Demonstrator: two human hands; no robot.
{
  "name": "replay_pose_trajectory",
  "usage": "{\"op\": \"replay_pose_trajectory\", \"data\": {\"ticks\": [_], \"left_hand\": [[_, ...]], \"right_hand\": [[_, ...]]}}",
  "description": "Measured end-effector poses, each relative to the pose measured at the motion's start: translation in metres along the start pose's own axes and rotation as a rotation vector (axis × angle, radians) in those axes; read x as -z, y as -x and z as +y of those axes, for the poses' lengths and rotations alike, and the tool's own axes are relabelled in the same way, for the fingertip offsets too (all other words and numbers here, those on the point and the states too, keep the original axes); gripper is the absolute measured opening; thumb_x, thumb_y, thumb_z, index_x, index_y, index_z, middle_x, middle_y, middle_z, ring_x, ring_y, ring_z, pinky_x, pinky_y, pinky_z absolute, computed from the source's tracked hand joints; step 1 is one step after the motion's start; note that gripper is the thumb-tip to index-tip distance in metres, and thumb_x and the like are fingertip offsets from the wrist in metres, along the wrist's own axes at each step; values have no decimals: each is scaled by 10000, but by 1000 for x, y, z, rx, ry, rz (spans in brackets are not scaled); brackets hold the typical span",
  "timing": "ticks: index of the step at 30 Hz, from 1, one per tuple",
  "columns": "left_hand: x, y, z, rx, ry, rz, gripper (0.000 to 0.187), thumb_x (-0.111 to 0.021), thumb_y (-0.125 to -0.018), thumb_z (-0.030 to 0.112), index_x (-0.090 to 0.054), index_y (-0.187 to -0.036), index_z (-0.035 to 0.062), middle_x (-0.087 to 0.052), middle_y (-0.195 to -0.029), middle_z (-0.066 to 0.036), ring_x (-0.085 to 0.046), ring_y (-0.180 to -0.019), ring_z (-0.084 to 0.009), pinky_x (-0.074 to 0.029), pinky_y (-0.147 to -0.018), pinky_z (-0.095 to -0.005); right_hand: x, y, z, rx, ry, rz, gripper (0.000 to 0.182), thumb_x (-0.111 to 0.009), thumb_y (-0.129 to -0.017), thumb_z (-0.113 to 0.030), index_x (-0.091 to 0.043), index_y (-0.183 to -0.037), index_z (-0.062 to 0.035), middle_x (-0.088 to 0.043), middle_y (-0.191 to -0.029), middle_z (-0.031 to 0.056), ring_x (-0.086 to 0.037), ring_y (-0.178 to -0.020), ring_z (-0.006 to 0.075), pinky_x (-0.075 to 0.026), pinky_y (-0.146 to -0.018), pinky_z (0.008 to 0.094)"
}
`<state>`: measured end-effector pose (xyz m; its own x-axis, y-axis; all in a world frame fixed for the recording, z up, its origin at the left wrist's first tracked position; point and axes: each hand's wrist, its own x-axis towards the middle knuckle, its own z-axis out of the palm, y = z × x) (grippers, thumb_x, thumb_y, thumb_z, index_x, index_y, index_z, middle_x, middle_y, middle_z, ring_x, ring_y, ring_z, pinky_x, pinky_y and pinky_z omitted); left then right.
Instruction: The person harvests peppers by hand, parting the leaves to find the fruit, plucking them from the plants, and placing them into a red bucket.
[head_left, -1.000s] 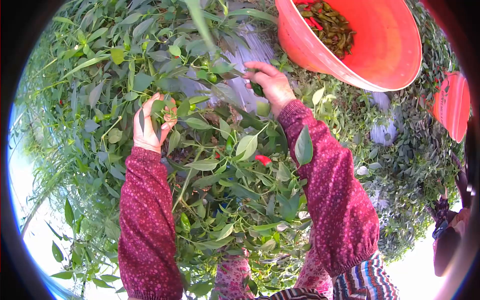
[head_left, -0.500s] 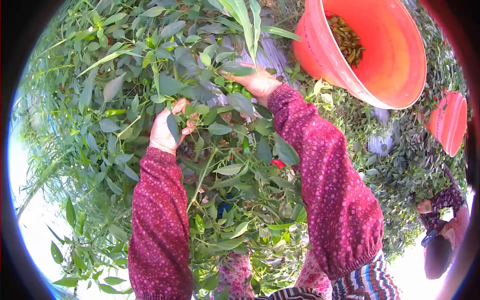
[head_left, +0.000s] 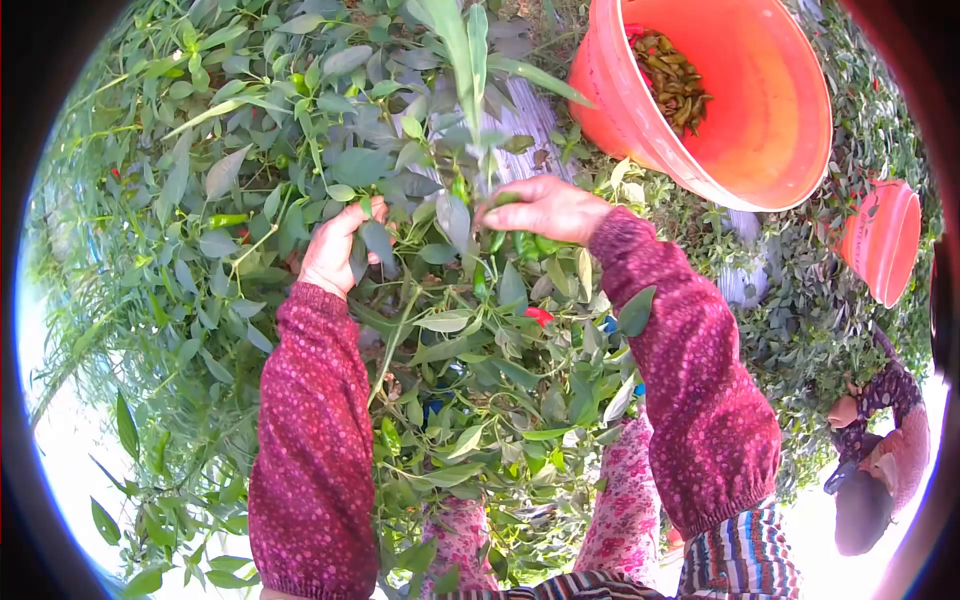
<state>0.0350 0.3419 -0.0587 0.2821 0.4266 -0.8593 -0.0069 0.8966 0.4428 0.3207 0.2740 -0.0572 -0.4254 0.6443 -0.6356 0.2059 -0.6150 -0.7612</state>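
Leafy ground [head_left: 790,300], 2 red buckets [head_left: 765,100], right hand [head_left: 545,210] curled over green peppers [head_left: 530,245], left hand [head_left: 338,247] curled, hold unclear

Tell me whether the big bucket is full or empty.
Neither: partly filled. The big bucket has peppers at its bottom, and much of its inner wall is bare.

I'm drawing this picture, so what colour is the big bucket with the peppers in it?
The big bucket is orangey-red, clearest in the head view.
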Motion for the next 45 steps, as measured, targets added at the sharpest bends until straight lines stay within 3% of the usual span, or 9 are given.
{"op": "replay_pose_trajectory", "data": {"ticks": [3, 10, 13, 16, 19, 24, 28, 38, 45], "left_hand": [[-12, -4, 2, 25, -12, -31, 233, -515, -905, 247, -564, -1065, 84, -578, -912, -4, -583, -736, -175, -425, -525, -277], [-58, -7, 0, -12, -394, -4, 191, -558, -873, 166, -640, -1002, 52, -659, -836, -79, -614, -688, -177, -473, -547, -313], [-94, 7, 5, -472, -1513, 282, 241, -635, -805, 190, -630, -975, 19, -657, -869, -173, -647, -816, -316, -515, -698, -396], [-116, 15, 13, -740, -1867, 244, 132, -619, -764, 166, -627, -828, 51, -635, -801, -136, -645, -758, -292, -528, -679, -378], [-135, 29, 16, -880, -1827, 281, 243, -644, -745, 186, -596, -947, 61, -606, -872, -111, -628, -792, -277, -513, -683, -374], [-158, 49, 17, -1125, -1592, 183, 216, -632, -750, 162, -588, -954, 109, -579, -858, -58, -618, -762, -256, -509, -647, -367], [-174, 58, 19, -845, -1306, -321, 261, -656, -771, 280, -601, -802, 27, -584, -847, -108, -606, -742, -302, -481, -644, -394], [-193, 69, 23, -716, -1606, -476, 161, -615, -732, 185, -608, -770, 29, -610, -777, -128, -616, -741, -312, -489, -664, -421], [-210, 85, 13, -909, -1882, -536, 72, -621, -665, 129, -644, -669, 61, -616, -682, -111, -643, -667, -265, -508, -605, -371]], "right_hand": [[1, 32, 9, -8, -687, 62, 262, -655, -851, -226, -659, -1075, -89, -649, -938, -21, -577, -816, 57, -458, -750, 229], [-25, 63, -18, 103, -814, 129, 209, -600, -880, -242, -604, -1022, -89, -635, -798, 39, -531, -561, 74, -417, -505, 199], [-27, 67, -10, 71, -811, 178, 219, -622, -868, -223, -594, -1038, -88, -640, -848, 48, -544, -571, 88, -415, -499, 205], [-35, 65, 2, 75, -770, 218, 209, -638, -858, -164, -594, -1040, -71, -638, -949, 21, -603, -721, 104, -480, -580, 228], [-38, 67, 9, 166, -717, 215, 201, -620, -868, -106, -595, -1061, -51, -620, -982, 7, -594, -897, 116, -512, -857, 316], [-34, 84, 7, 85, -314, 220, 230, -668, -836, -148, -615, -1048, -76, -603, -870, -35, -516, -768, 43, -445, -743, 228], [-40, 99, 1, 180, -526, 352, 233, -675, -827, -134, -630, -1049, -79, -579, -851, -74, -482, -754, 24, -429, -700, 216], [-17, 139, -23, 54, -291, 335, 251, -652, -853, -103, -607, -1097, -64, -551, -852, -80, -459, -762, 12, -427, -696, 208], [-18, 145, -23, -40, 278, 352, 286, -703, -748, -226, -646, -968, -53, -610, -788, 122, -585, -709, 235, -479, -675, 333]]}}
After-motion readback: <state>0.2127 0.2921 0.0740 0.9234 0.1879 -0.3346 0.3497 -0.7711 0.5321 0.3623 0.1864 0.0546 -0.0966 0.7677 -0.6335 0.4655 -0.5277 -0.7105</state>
